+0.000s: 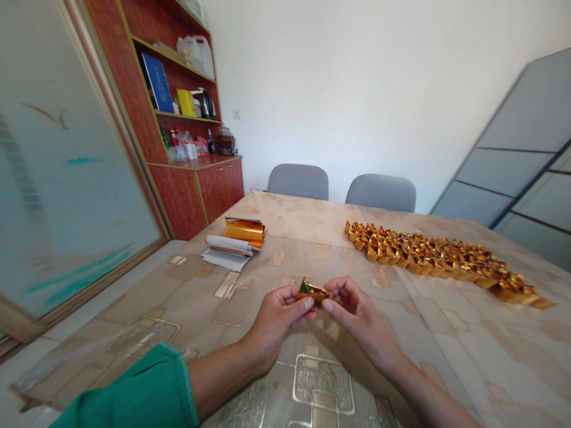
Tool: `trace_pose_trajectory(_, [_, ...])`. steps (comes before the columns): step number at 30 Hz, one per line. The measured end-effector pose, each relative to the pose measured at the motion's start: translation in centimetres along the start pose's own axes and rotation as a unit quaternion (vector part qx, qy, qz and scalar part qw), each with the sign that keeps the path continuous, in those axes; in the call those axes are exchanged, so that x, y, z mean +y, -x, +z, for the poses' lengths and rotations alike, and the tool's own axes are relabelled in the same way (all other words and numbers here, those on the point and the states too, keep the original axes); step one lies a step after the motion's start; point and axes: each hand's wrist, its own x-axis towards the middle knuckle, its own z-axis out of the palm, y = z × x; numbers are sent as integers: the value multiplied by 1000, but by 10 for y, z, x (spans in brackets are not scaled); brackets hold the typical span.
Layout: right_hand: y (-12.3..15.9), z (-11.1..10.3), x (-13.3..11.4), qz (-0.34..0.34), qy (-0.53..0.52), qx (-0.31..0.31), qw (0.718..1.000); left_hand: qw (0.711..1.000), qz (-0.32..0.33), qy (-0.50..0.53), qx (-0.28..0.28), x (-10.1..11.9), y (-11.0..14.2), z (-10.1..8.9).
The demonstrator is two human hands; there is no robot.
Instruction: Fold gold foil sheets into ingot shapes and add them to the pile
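Between both hands is a small folded gold foil paper piece (313,293), boat-like, with a peaked left end. My left hand (282,312) pinches its left side, thumb in front and fingers behind. On the other side, my right hand (353,306) grips the right end between thumb and fingertips. Both hands are above the near middle of the table. To the right lie rows of many similar folded gold foil pieces (428,252), packed close together. At the left, a stack of gold foil sheets (244,230) lies curled beside white-backed paper sheets (227,252).
A patterned cloth covers the table (321,386). Two grey chairs (298,180) stand at its far edge. A reddish wooden cabinet (196,184) with loaded shelves is at the back left, next to a frosted sliding door (66,148). Grey panels (513,119) lean on the right.
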Motion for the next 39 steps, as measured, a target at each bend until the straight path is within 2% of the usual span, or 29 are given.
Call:
trace_pose_trajectory(4, [-3, -3, 2, 40, 12, -20, 999, 999, 26, -29, 7, 0, -1, -2])
trace_pose_trajectory(10, [-3, -3, -1, 31, 19, -11, 999, 998, 33, -51, -21, 2, -1, -1])
trace_pose_trajectory(14, [-3, -3, -3, 26, 24, -23, 999, 999, 18, -35, -6, 3, -1, -2])
trace_pose_trajectory(18, [-3, -2, 3, 23, 19, 5, 1000, 1000, 7, -10, 12, 4, -1, -3])
trace_pose_trajectory(25, [-2, 2, 9, 27, 0, 49, 998, 999, 29, -26, 6, 1, -1, -2])
trace_pose_trajectory(31, [-1, 0, 0, 22, -8, 25, 999, 999, 24, -36, 2, 0, -1, -2])
trace_pose_trajectory(39, [-1, -3, 2, 18, 14, 10, 1000, 998, 34, -43, -4, 8, -1, -1])
